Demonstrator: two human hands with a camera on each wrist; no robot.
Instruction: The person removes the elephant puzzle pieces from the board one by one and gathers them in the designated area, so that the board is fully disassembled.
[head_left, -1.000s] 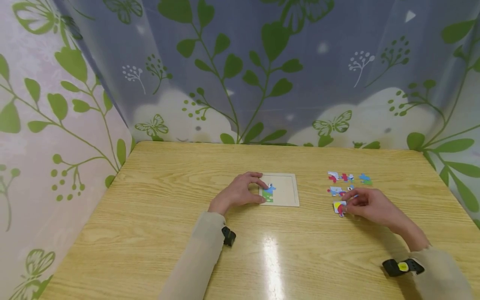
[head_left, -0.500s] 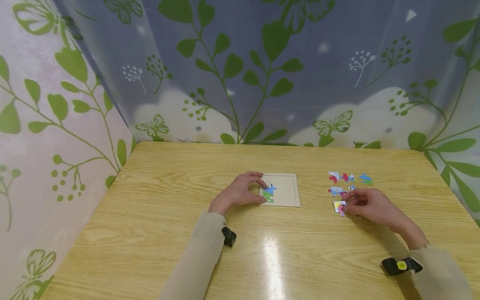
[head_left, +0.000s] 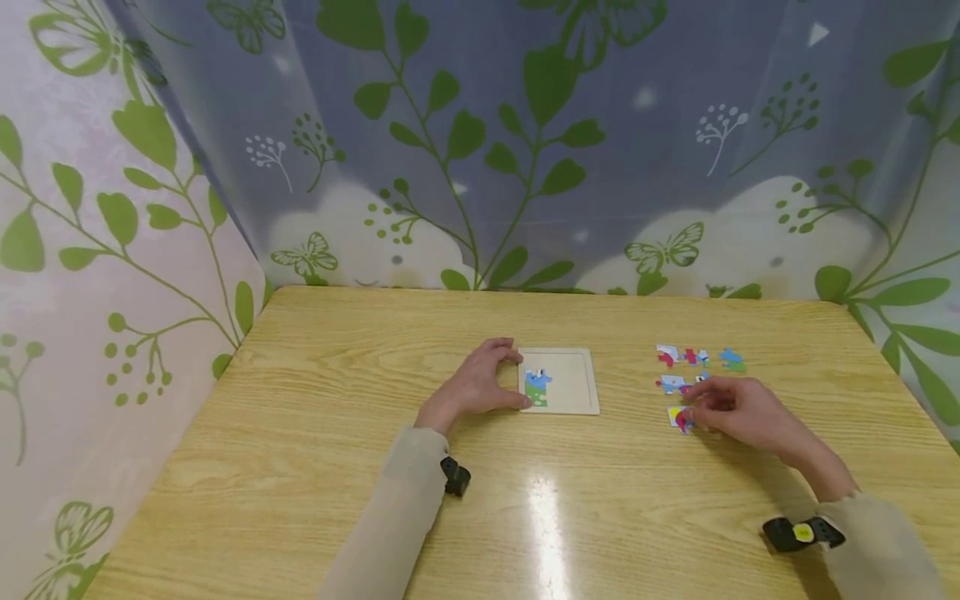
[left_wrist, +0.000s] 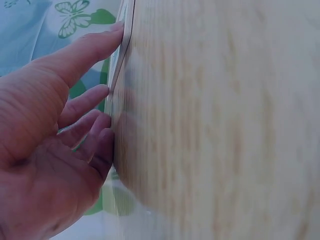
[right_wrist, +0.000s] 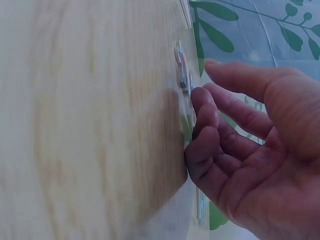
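My left hand (head_left: 480, 379) spans the left edge of a pale square puzzle tray (head_left: 573, 379), with the thumb at its lower left corner and the fingers by its upper left. In the left wrist view the thumb (left_wrist: 95, 50) touches the tray's rim. Inside the tray, a blue-and-green joined puzzle section (head_left: 537, 388) lies along the left side. My right hand (head_left: 738, 408) hovers low over loose puzzle pieces, thumb and index nearest a yellow-and-red puzzle piece (head_left: 678, 417). In the right wrist view the thumb is apart from the puzzle piece (right_wrist: 181, 65).
Behind the right hand lie several more puzzle pieces: a red-and-white one (head_left: 667, 355), a blue-and-green one (head_left: 731, 359) and a pale blue one (head_left: 671, 383). The wooden table (head_left: 315, 400) ends at a patterned curtain (head_left: 480, 150).
My left index finger has drawn back from the blue puzzle section to the tray's left edge. My right hand has stayed almost still by the yellow-and-red puzzle piece.
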